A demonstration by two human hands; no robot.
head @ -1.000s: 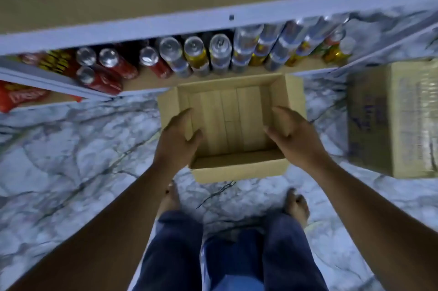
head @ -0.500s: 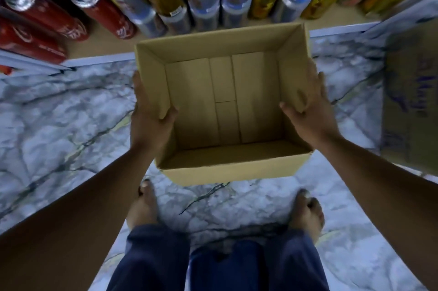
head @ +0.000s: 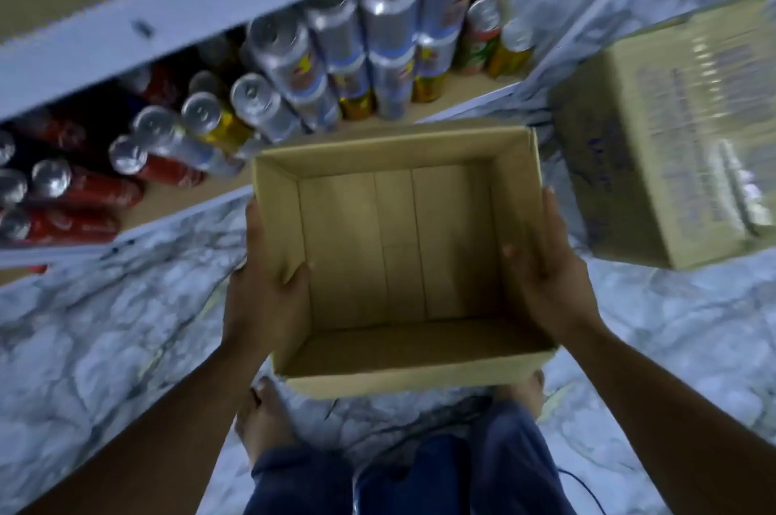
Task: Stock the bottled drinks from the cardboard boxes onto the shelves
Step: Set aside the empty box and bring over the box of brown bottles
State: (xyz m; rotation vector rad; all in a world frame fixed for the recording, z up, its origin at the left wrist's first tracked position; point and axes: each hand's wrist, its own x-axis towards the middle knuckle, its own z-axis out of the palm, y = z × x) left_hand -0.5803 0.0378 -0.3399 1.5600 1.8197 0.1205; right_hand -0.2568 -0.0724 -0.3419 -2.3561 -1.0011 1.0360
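An open cardboard box (head: pixel 399 378) with nothing inside hangs in the air above the marble floor, in front of the bottom shelf. My left hand (head: pixel 262 288) grips its left wall, thumb hooked inside. My right hand (head: pixel 546 275) grips the right wall the same way. On the bottom shelf (head: pixel 184 195) stand rows of drinks: silver and gold cans (head: pixel 336 65) in the middle, red cans (head: pixel 84 187) at the left. The whole view is slightly blurred.
A second, closed cardboard box (head: pixel 667 132) sits on the floor at the right, close to the shelf end. A white shelf edge (head: pixel 168 15) runs above the cans. My bare feet (head: pixel 268 414) stand on the marble floor (head: pixel 92 346) under the held box.
My hands took hold of the empty box by its side walls and lifted it off the floor toward me. The view has tilted and shifted.
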